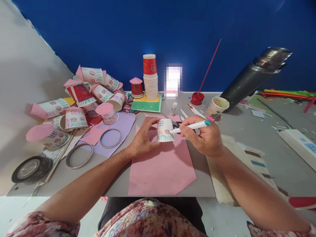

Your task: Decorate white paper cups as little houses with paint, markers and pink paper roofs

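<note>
Between both hands, the upturned paper cup (165, 130) stands on smooth pink paper (161, 164); the left hand (144, 138) wraps it, hiding its side, while the right hand (206, 138) pinches a white marker (191, 126) whose tip touches the cup.

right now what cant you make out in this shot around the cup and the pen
- Far side of the paper cup, head view: hidden behind its own wall and the left hand.
- Pen tip, head view: too small to tell whether it touches the cup.
- Barrel of the pen: partly covered by the right hand.
- Object by the wall: blurred out.
</note>
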`<act>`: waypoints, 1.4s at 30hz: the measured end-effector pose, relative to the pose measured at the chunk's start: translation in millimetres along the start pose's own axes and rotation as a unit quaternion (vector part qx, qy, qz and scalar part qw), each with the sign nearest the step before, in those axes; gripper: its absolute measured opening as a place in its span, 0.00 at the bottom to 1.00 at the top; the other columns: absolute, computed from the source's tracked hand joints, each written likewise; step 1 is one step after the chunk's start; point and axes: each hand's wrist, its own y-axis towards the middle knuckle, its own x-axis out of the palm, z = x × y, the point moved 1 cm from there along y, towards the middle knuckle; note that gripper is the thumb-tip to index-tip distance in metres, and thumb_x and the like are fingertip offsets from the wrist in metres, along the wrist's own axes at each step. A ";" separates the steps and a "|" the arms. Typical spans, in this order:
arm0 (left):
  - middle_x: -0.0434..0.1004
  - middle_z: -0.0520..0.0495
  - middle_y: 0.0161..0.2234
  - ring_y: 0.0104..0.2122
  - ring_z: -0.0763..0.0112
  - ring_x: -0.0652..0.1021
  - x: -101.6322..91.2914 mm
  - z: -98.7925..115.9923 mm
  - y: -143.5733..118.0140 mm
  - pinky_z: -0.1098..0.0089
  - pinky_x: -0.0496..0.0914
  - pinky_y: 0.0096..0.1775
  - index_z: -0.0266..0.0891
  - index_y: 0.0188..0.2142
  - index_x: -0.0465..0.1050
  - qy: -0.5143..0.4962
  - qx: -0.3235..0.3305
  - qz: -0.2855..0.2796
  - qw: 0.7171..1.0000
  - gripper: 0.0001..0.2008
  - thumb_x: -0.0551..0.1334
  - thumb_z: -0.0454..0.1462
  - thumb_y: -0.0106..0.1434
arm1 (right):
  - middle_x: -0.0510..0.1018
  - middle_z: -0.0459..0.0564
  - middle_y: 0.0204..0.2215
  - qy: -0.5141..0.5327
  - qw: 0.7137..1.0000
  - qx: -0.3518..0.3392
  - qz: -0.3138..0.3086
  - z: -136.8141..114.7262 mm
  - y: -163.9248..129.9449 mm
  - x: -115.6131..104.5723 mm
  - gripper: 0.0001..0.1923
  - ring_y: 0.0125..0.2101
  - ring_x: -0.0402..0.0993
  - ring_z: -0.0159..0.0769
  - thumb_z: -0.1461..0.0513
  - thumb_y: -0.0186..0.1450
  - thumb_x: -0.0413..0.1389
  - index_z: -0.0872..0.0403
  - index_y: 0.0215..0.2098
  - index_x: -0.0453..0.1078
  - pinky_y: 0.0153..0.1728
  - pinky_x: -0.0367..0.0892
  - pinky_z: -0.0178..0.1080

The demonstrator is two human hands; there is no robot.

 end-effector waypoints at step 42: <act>0.70 0.40 0.57 0.56 0.53 0.72 -6.4 8.9 1.5 0.56 0.76 0.50 0.48 0.64 0.62 0.082 0.043 0.015 0.996 0.39 0.74 0.38 0.56 | 0.80 0.43 0.23 0.040 0.999 -0.013 0.026 0.9 -2.4 -1.9 0.06 0.22 0.75 0.31 0.61 0.71 0.58 0.51 0.36 0.75 0.25 0.67 0.34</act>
